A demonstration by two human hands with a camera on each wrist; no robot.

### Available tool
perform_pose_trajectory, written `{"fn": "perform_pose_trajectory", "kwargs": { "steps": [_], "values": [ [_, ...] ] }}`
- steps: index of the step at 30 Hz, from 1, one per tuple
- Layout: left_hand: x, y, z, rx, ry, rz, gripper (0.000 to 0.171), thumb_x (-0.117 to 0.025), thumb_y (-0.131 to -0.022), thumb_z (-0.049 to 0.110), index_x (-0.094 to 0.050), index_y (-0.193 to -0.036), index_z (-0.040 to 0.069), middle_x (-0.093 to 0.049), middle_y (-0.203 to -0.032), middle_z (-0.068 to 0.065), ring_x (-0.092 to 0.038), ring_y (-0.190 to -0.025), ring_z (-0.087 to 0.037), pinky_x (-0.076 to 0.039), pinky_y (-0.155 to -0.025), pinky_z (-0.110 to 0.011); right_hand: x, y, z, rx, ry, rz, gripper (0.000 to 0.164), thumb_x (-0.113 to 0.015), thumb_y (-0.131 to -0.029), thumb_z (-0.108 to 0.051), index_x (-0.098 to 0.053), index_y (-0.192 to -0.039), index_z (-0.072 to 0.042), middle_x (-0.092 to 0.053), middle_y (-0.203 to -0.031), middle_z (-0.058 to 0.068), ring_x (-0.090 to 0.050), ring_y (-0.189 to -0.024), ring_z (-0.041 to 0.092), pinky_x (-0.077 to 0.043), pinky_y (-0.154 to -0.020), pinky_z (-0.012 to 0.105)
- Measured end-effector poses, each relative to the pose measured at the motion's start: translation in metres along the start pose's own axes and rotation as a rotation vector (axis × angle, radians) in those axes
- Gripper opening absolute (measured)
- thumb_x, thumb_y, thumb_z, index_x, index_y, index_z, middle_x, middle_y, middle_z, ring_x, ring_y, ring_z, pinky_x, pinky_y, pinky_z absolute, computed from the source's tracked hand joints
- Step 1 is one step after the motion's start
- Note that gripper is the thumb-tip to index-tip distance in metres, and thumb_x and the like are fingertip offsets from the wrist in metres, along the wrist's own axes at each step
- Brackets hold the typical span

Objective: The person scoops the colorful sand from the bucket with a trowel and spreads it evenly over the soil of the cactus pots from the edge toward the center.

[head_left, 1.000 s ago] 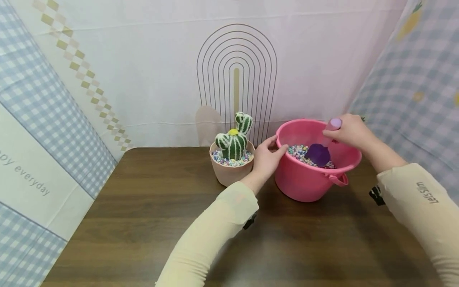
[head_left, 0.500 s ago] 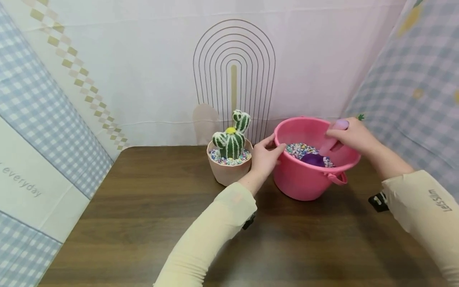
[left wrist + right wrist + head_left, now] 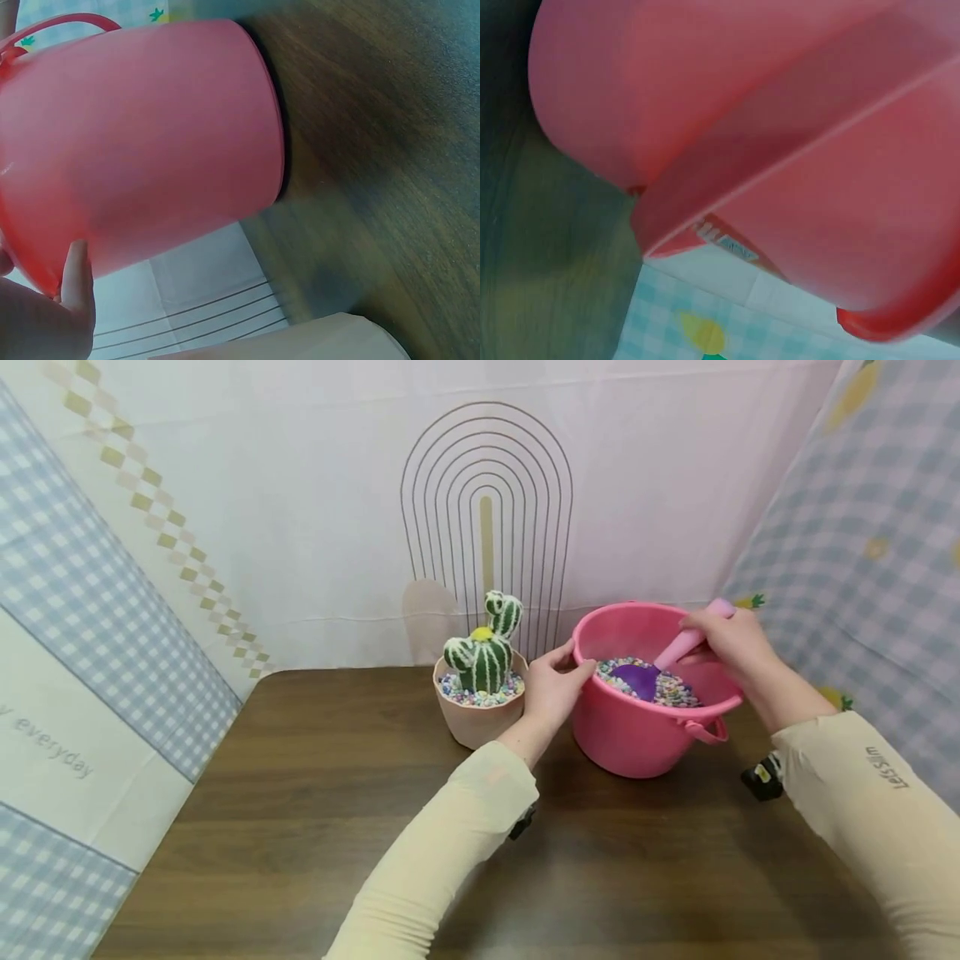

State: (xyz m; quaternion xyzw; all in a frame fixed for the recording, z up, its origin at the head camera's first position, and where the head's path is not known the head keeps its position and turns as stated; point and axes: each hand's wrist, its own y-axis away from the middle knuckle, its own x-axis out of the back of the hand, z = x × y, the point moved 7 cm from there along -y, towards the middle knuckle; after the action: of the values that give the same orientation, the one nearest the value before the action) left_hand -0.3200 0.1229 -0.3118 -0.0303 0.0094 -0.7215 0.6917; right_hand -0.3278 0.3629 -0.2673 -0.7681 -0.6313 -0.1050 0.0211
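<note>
A pink bucket [image 3: 630, 743] stands on the table, holding small multicoloured pebbles [image 3: 678, 692]. On its left side my left hand [image 3: 553, 693] grips the rim, and in the left wrist view one finger [image 3: 77, 281] lies against the outer wall. Over the right side of the bucket, my right hand [image 3: 735, 639] holds a scoop by its light pink handle [image 3: 678, 646]. The scoop's purple bowl [image 3: 637, 681] sits among the pebbles, its lower part hidden. In the right wrist view the bucket [image 3: 727, 90] fills most of the picture, and the hand is out of sight.
Left of the bucket, close to my left hand, stands a pale pot [image 3: 476, 718] with a knitted green cactus [image 3: 486, 664] in similar pebbles. A patterned white cloth [image 3: 315, 527] hangs behind the dark wooden table [image 3: 315, 827]. The bucket's handle [image 3: 707, 732] hangs at its front right.
The scoop's bowl has dipped into the pebbles and moved left inside the bucket, its handle now slanting more to the right. My left hand stays on the rim.
</note>
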Motion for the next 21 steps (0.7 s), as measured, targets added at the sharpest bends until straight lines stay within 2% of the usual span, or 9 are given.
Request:
{"fn": "perform_pose_trajectory", "kwargs": {
  "steps": [3,6,10,14,21],
  "values": [
    [0.000,0.000,0.000,0.007,0.000,-0.002,0.050,-0.076,-0.095,0.010,-0.063,-0.143,0.007,-0.074,-0.128,-0.017,-0.074,-0.111,-0.023,-0.062,-0.092,-0.029,0.000,-0.004,0.002,-0.009,-0.152,0.020,0.028,-0.057,-0.098,-0.008,-0.063,-0.071,-0.014,-0.069,-0.056,-0.003,-0.071,-0.052,0.008,-0.061,-0.052,0.025],
    [0.000,-0.001,-0.001,0.016,0.002,-0.006,0.050,-0.076,-0.095,0.012,-0.063,-0.143,0.008,-0.075,-0.126,-0.016,-0.074,-0.103,-0.019,-0.064,-0.087,-0.027,0.001,-0.007,0.005,-0.027,-0.271,0.049,0.007,-0.058,-0.098,-0.006,-0.055,-0.091,-0.004,-0.067,-0.060,-0.004,-0.070,-0.052,0.009,-0.061,-0.050,0.026],
    [-0.001,0.000,-0.002,0.030,-0.001,-0.011,0.051,-0.076,-0.095,0.014,-0.063,-0.144,0.010,-0.076,-0.125,-0.013,-0.071,-0.093,-0.013,-0.064,-0.078,-0.025,0.006,-0.006,0.007,-0.066,-0.353,0.066,0.018,-0.058,-0.098,-0.005,-0.043,-0.107,-0.001,-0.066,-0.063,-0.003,-0.071,-0.053,0.011,-0.061,-0.050,0.027],
    [-0.001,0.002,-0.001,0.038,-0.011,-0.009,0.051,-0.076,-0.095,0.014,-0.063,-0.145,0.012,-0.076,-0.125,-0.012,-0.070,-0.089,-0.012,-0.064,-0.075,-0.026,0.010,-0.002,0.008,-0.088,-0.430,0.084,0.016,-0.060,-0.098,-0.004,-0.045,-0.103,-0.002,-0.067,-0.062,-0.001,-0.072,-0.053,0.013,-0.061,-0.050,0.028],
    [0.000,0.002,-0.002,0.046,-0.027,-0.011,0.051,-0.075,-0.097,0.016,-0.061,-0.146,0.013,-0.074,-0.129,-0.011,-0.071,-0.092,-0.015,-0.065,-0.078,-0.028,0.017,0.000,0.005,-0.088,-0.551,0.102,0.013,-0.063,-0.095,0.001,-0.051,-0.091,-0.003,-0.064,-0.063,0.003,-0.071,-0.055,0.016,-0.062,-0.050,0.030]
  ]
}}
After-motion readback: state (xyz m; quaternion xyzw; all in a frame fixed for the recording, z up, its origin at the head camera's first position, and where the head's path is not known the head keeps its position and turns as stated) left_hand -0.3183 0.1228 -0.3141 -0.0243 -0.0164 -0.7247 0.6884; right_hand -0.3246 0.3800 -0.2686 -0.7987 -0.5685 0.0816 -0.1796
